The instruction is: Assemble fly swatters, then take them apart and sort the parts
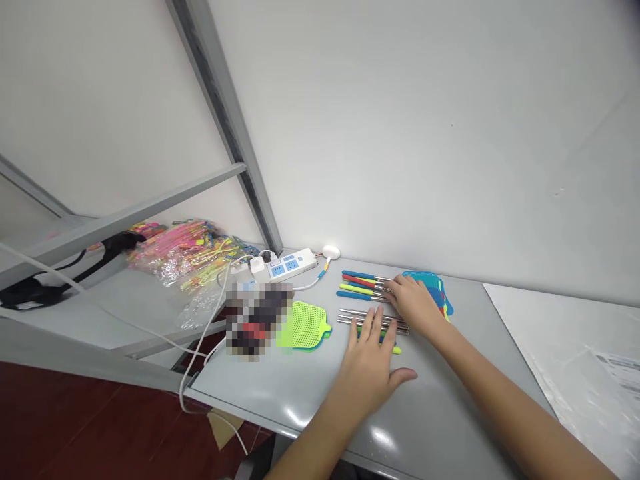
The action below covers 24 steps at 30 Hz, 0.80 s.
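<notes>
1. The left hand (365,373) is lying open, fingers spread across the steel rods (373,321), gripping nothing.
2. The right hand (413,305) is resting open against the coloured handles (357,283), holding nothing.
3. The smooth, round rods are risking rolling apart under uneven pressure.
4. A green mesh swatter (305,327) and a blue one (420,277) are lying nearby.
5. A white power strip (293,267) is sitting farthest.

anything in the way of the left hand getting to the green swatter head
Nothing visible. The left hand is just right of the green swatter head, with only grey tabletop between them.
</notes>
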Motion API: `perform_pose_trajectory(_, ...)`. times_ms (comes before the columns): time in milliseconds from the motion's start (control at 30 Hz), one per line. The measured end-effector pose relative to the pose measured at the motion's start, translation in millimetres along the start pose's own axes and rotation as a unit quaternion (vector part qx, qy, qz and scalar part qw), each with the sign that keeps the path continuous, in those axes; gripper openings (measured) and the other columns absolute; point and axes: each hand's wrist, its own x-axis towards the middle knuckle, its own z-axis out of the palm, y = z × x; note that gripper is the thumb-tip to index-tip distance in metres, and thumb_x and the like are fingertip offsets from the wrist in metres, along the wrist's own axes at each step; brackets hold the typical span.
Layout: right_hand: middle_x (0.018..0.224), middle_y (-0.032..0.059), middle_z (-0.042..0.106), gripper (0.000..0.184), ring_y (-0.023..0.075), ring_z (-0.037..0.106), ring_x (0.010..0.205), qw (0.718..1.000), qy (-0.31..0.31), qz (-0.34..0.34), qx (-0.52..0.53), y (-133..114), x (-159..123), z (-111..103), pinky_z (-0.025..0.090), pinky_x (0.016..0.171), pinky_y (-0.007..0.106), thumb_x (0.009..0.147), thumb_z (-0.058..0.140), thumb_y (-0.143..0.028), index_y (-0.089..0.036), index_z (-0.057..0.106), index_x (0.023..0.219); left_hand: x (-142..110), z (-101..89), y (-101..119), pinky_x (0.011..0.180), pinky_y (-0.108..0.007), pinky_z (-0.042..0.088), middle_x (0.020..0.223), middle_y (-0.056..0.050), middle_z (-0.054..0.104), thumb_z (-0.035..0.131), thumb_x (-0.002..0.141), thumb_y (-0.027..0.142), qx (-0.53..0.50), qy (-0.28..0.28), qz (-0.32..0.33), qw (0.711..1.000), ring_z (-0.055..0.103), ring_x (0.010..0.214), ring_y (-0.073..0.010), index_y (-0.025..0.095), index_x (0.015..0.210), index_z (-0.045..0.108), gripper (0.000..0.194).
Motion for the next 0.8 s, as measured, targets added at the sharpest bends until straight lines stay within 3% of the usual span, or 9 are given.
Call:
perform_pose_trajectory(67,0.102,0.0114,0.062,0.027,0.0247,0.053,0.098,1.000,0.003,0.004,-0.007,3,5,4,0.033,0.077,0.035,0.099,0.039,-0.027,-0.017,0.064,0.104,11,9.0,-5,0.112,-0.062,0.018,0.156,-0.021,0.024,0.037,0.077,0.083,0.024,-0.021,0.000,1.000,0.015,0.145,-0.0384,0.014,0.149,0.032,0.099)
perform_pose_trajectory(133,0.102,0.0108,0.063,0.026,0.0243,0.054,0.097,1.000,0.001,0.004,-0.008,5,8,8,0.033,0.077,0.034,0.099,0.041,-0.029,-0.018,0.064,0.102,18,15.6,-10,0.112,-0.063,0.016,0.155,-0.023,0.025,0.036,0.072,0.087,0.044,-0.044,-0.004,0.998,0.015,0.145,-0.0397,0.013,0.148,0.033,0.107)
perform_pose_trajectory(300,0.100,0.0101,0.065,0.025,0.0241,0.056,0.097,1.000,-0.005,0.010,0.000,12,12,18,0.034,0.076,0.034,0.098,0.043,-0.032,-0.019,0.064,0.103,20,20.6,-22,0.112,-0.065,0.016,0.155,-0.019,0.029,0.036,0.077,0.082,0.069,-0.067,0.020,0.995,0.018,0.144,-0.0392,0.016,0.148,0.035,0.097)
perform_pose_trajectory(467,0.098,0.0097,0.065,0.026,0.0236,0.056,0.094,1.000,0.000,0.005,0.006,13,14,20,0.033,0.076,0.035,0.098,0.040,-0.027,-0.018,0.063,0.094,21,23.9,-39,0.113,-0.058,0.022,0.154,-0.020,0.032,0.036,0.086,0.073,0.060,-0.066,0.044,0.995,0.023,0.144,-0.0347,0.012,0.148,0.033,0.086)
perform_pose_trajectory(633,0.094,0.0111,0.065,0.028,0.0252,0.056,0.092,1.000,0.018,-0.015,0.005,14,5,11,0.032,0.080,0.038,0.099,0.033,-0.019,-0.015,0.060,0.090,22,23.3,-50,0.115,-0.049,0.023,0.147,-0.017,0.044,0.046,0.090,0.061,0.052,-0.052,0.070,0.995,0.034,0.140,-0.0287,0.015,0.145,0.037,0.072)
perform_pose_trajectory(800,0.089,0.0087,0.065,0.025,0.0233,0.055,0.086,0.999,0.021,-0.040,0.025,18,-9,-6,0.034,0.083,0.037,0.098,0.035,-0.019,-0.018,0.057,0.086,20,20.4,-50,0.115,-0.048,0.026,0.144,-0.014,0.048,0.051,0.089,0.058,0.043,-0.037,0.085,0.995,0.039,0.137,-0.0275,0.018,0.141,0.041,0.066)
